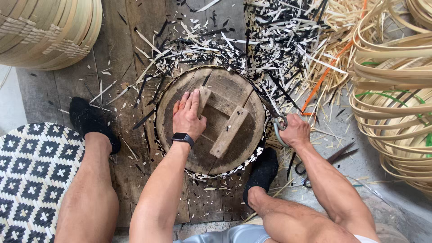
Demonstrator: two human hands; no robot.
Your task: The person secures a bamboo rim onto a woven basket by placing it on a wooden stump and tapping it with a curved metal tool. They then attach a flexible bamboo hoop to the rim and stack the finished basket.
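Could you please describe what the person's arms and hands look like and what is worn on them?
Both arms are bare, with no sleeves or gloves. The left hand has a dark, square-faced watch on a black band at the wrist. The right hand wears nothing.

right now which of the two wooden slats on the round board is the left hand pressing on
The left hand presses the shorter, upper-left slat; the longer diagonal slat lies untouched beside it.
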